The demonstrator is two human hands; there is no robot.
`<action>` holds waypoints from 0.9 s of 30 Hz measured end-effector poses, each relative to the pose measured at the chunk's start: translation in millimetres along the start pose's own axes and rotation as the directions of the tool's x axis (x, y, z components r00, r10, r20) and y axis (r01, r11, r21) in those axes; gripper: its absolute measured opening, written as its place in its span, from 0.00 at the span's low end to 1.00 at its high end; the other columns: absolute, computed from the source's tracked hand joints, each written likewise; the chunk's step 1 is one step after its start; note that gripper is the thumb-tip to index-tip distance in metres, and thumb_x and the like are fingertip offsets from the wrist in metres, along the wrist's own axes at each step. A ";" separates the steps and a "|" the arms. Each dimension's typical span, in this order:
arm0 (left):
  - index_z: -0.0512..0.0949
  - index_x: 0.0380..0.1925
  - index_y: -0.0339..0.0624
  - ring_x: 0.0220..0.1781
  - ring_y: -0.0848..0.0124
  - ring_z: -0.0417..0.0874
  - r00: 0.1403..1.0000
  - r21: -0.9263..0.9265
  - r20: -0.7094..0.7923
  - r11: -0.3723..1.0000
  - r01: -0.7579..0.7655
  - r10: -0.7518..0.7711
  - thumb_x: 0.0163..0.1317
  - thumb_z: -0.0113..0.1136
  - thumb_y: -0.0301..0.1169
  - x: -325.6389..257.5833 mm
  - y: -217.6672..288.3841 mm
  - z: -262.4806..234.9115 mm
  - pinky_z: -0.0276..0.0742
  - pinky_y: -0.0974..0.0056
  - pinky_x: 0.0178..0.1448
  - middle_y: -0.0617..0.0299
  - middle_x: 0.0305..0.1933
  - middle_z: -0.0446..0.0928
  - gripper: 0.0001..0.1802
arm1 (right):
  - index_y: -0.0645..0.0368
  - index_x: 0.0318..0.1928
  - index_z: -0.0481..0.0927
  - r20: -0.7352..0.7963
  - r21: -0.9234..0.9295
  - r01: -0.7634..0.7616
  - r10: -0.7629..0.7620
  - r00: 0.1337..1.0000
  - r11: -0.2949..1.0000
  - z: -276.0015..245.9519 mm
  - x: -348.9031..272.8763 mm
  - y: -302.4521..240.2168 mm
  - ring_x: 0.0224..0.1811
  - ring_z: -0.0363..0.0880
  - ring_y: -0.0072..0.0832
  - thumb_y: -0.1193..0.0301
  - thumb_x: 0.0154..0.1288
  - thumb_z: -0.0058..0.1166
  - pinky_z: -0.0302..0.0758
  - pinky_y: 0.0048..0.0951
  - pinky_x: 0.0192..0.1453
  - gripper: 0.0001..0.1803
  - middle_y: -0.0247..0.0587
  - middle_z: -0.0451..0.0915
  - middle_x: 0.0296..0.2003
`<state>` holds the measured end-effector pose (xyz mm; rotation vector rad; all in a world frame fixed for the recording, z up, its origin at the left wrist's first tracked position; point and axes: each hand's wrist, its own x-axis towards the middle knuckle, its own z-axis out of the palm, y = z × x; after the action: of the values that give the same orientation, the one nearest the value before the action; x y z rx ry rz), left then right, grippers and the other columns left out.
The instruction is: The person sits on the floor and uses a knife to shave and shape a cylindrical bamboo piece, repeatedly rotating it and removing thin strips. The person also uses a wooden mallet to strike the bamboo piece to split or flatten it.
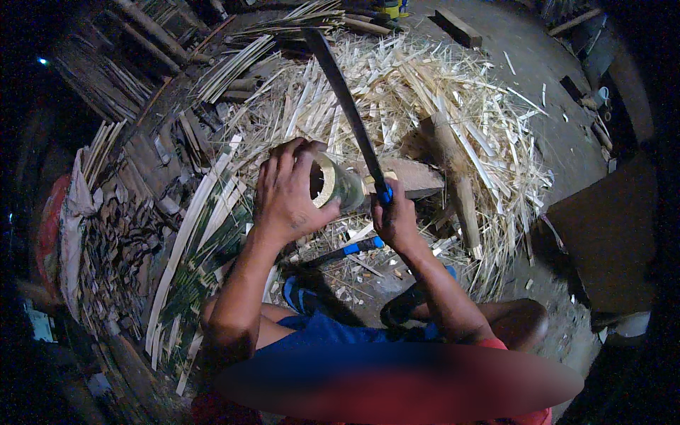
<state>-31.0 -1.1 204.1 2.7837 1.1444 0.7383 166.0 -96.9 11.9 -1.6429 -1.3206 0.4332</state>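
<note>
While the left hand's (289, 190) fingers spread wide around the open near end of the bamboo (348, 190), the right hand's (398, 219) fingers are wrapped round the blue-handled knife (343, 95), blade slanting away leftward. The bamboo is before the log (421, 178); contact between them is unclear. Shavings (386, 78) lie beyond.

No words, numbers, labels or signs could be read. A small dark marking (299, 221) stood on the back of the left hand (285, 185), close to the wrist, too blurred to tell whether it was lettering or a drawing. Well beyond both hands, a yellow object (391, 11) was too small to show any print, and far to the left of the left hand a pale bluish object (40, 322) was too dim to make out.
</note>
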 end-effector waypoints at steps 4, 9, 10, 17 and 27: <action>0.70 0.62 0.49 0.63 0.49 0.70 0.998 -0.039 -0.045 0.998 -0.054 0.052 0.38 0.74 0.42 -0.2 1.0 -1.4 0.67 0.47 0.67 0.53 0.61 0.69 0.45 | 0.61 0.60 0.63 0.183 -0.333 -0.224 0.295 0.938 0.916 28.2 -4.3 42.9 0.37 0.81 0.65 0.71 0.66 0.55 0.78 0.60 0.41 0.25 0.67 0.82 0.34; 0.71 0.59 0.52 0.65 0.49 0.69 1.000 -0.062 -0.013 0.998 0.013 -0.014 0.37 0.75 0.39 -0.5 4.6 -4.6 0.66 0.47 0.70 0.55 0.62 0.69 0.43 | 0.63 0.56 0.63 0.183 -0.363 -0.207 0.287 0.940 0.909 28.5 -1.4 42.6 0.35 0.81 0.68 0.68 0.68 0.53 0.77 0.62 0.40 0.22 0.70 0.81 0.33; 0.71 0.59 0.52 0.65 0.49 0.69 1.000 -0.067 -0.009 0.998 0.015 -0.015 0.37 0.75 0.39 -0.9 4.1 -4.6 0.66 0.47 0.70 0.54 0.62 0.69 0.43 | 0.63 0.56 0.63 0.138 -0.308 -0.174 0.225 0.964 0.935 25.7 -1.3 36.8 0.35 0.81 0.68 0.68 0.68 0.54 0.77 0.62 0.39 0.22 0.70 0.81 0.32; 0.71 0.60 0.51 0.65 0.48 0.69 0.998 -0.102 -0.054 0.994 -0.033 0.027 0.38 0.74 0.39 -6.8 -3.6 2.6 0.66 0.46 0.70 0.51 0.62 0.69 0.43 | 0.64 0.60 0.61 0.137 -0.317 -0.163 0.215 0.967 0.934 47.6 -10.6 70.6 0.34 0.82 0.65 0.69 0.68 0.55 0.77 0.60 0.36 0.26 0.67 0.82 0.31; 0.61 0.69 0.39 0.70 0.41 0.64 0.962 -0.009 0.063 0.964 0.265 -0.264 0.55 0.68 0.52 4.5 -6.9 -12.7 0.64 0.42 0.72 0.41 0.66 0.64 0.47 | 0.64 0.56 0.67 0.286 -0.342 -0.493 0.588 0.756 0.800 42.3 -82.2 68.6 0.45 0.81 0.64 0.64 0.69 0.54 0.75 0.59 0.50 0.21 0.67 0.82 0.39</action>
<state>-38.3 5.2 215.7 2.5465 1.4511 0.6275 143.4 -149.1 -88.2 -2.2503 -1.1715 1.0200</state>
